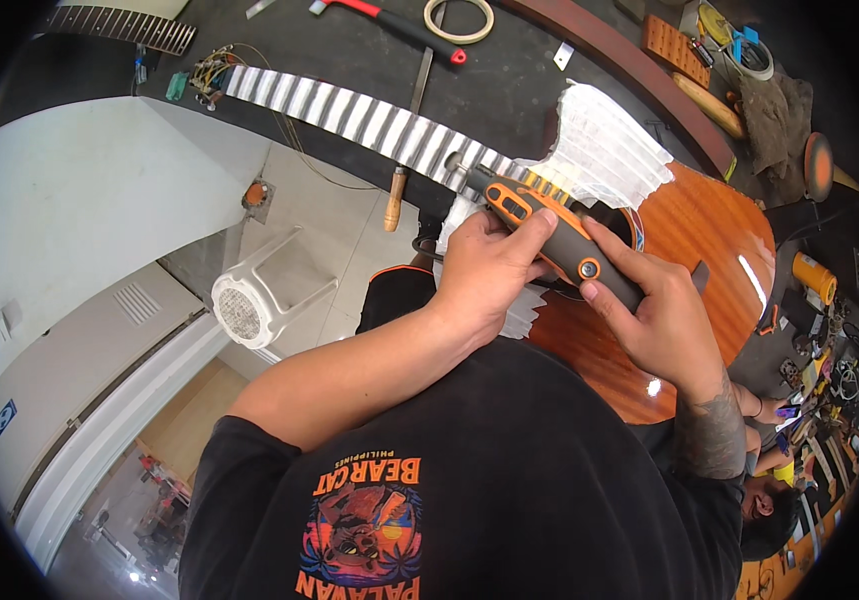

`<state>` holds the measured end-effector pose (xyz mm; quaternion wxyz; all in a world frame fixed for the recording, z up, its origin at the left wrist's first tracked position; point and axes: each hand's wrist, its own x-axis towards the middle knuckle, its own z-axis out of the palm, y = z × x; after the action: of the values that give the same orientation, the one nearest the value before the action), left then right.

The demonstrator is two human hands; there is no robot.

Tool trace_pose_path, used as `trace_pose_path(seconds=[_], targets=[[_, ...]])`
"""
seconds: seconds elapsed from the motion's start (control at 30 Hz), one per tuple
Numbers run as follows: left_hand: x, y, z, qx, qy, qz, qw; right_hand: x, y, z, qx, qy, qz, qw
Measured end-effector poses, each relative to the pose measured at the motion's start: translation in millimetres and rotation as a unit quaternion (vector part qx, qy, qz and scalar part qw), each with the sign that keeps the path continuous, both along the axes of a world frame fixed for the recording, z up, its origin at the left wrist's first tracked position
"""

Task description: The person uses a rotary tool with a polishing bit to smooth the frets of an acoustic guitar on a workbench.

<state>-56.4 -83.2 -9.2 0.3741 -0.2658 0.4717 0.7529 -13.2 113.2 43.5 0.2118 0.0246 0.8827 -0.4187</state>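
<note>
My left hand (484, 265) is wrapped round the front part of a dark grey and orange rotary tool (552, 232), thumb on its top. Around the rear end of the same tool, my right hand (664, 315) closes its fingers and thumb. A small round bit (453, 161) at the tool's tip is over the guitar neck (349, 118), whose fretboard is covered with white strips between dark fret lines. Whether the bit touches a fret I cannot tell. The glossy brown guitar body (714, 235) lies under my right hand, with white masking tape (609, 135) on its upper part.
A wooden-handled file (395, 205) lies across under the neck. On the dark bench are a red and black hammer (399, 30), a tape roll (459, 20) and a curved brown strip (639, 80). A white stool (244, 305) stands left. Another person (769, 510) is at lower right.
</note>
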Motion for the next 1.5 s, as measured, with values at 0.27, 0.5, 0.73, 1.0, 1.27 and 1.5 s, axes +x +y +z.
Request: trace_pose_path(seconds=[0.27, 0.5, 0.73, 1.0, 1.27, 1.5], targets=[[-3, 3, -2, -0.002, -0.002, -0.005, 1.000, -1, 3, -4, -0.003, 0.012, -0.005, 1.000], [-6, 5, -3, -0.008, 0.000, -0.007, 1.000, -3, 5, -4, -0.009, 0.010, -0.010, 1.000], [-9, 7, -6, -0.016, 0.002, -0.019, 1.000, -8, 6, -1, -0.016, -0.021, -0.018, 0.999], [-12, 10, -8, -0.024, 0.005, -0.014, 1.000, -10, 9, -5, -0.036, -0.014, -0.028, 0.999], [-13, 14, -10, -0.025, 0.009, -0.001, 1.000, -10, 13, -11, -0.039, 0.000, -0.027, 0.999], [-13, 15, -12, -0.033, 0.012, 0.011, 0.999, -10, 16, -14, -0.054, -0.017, -0.035, 0.998]])
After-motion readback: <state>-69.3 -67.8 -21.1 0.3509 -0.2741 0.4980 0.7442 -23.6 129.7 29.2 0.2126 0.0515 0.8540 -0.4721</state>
